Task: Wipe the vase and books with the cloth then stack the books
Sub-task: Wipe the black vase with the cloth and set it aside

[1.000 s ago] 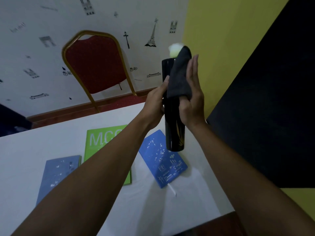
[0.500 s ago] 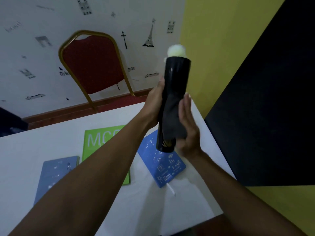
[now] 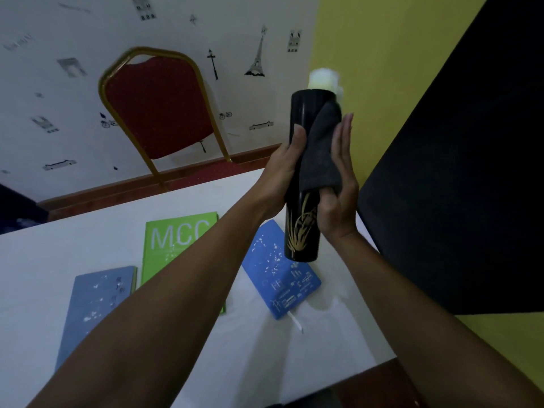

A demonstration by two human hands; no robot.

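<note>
A tall black vase (image 3: 303, 231) with a gold plant pattern and a pale flower at its top is held upright in the air above the table. My left hand (image 3: 279, 178) grips its left side. My right hand (image 3: 338, 195) presses a dark grey cloth (image 3: 322, 148) flat against the vase's upper right side. Three books lie apart on the white table (image 3: 294, 363): a grey-blue book (image 3: 91, 307) at the left, a green book (image 3: 173, 240) marked "MCC" in the middle, and a blue book (image 3: 279, 278) under the vase. My left forearm hides part of the green book.
A red chair with a gold frame (image 3: 159, 113) stands behind the table against a patterned wall. A large black panel (image 3: 456, 187) and a yellow wall (image 3: 368, 39) border the table's right side. The table's near right corner is close to my right forearm.
My right hand with the cloth slid down the vase, then back up to its upper part. The vase tilted and returned to upright, turned so that the gold pattern shows.
</note>
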